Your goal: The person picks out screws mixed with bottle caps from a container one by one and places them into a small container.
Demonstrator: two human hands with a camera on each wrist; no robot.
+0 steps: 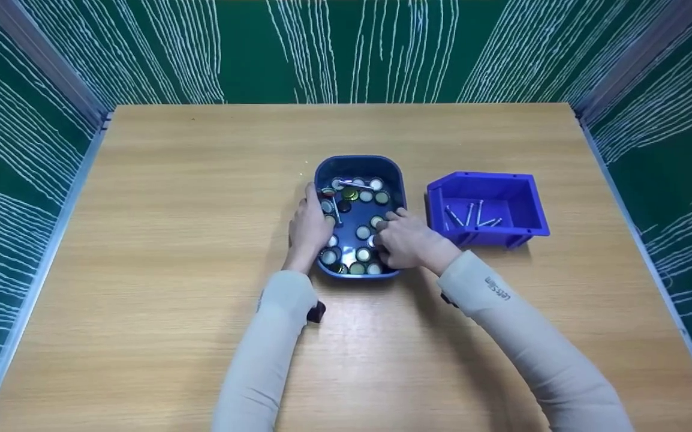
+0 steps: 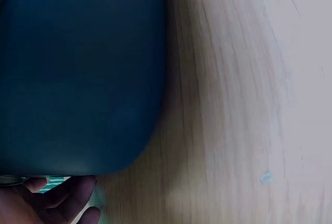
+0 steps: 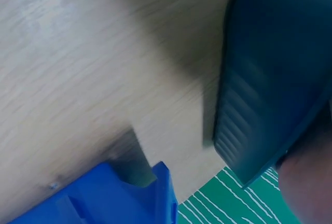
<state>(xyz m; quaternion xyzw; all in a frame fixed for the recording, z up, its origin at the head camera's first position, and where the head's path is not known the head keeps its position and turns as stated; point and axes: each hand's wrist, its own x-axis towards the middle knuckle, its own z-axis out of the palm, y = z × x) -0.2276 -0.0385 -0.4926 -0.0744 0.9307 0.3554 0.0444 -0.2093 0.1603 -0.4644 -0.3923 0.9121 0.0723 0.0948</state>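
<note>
A dark blue tub (image 1: 361,161) holds several bottle caps (image 1: 363,232) and a few silver screws (image 1: 337,210) among them. My left hand (image 1: 310,228) grips the tub's left wall near the rim; in the left wrist view, fingers (image 2: 78,193) show against the tub's outer wall (image 2: 83,79). Over the right side of the tub, my right hand (image 1: 409,240) reaches in with bent fingers among the caps. Its fingertips are hidden, so whether they pinch anything does not show. The right wrist view has only a blurred part of that hand (image 3: 308,177) beside the tub wall (image 3: 259,94).
To the right of the tub stands a blue-purple bin (image 1: 529,204) with several silver screws (image 1: 479,211) inside. Both containers rest on a wooden table (image 1: 202,180). Green panels with white streaks (image 1: 250,54) border the table at the back and sides.
</note>
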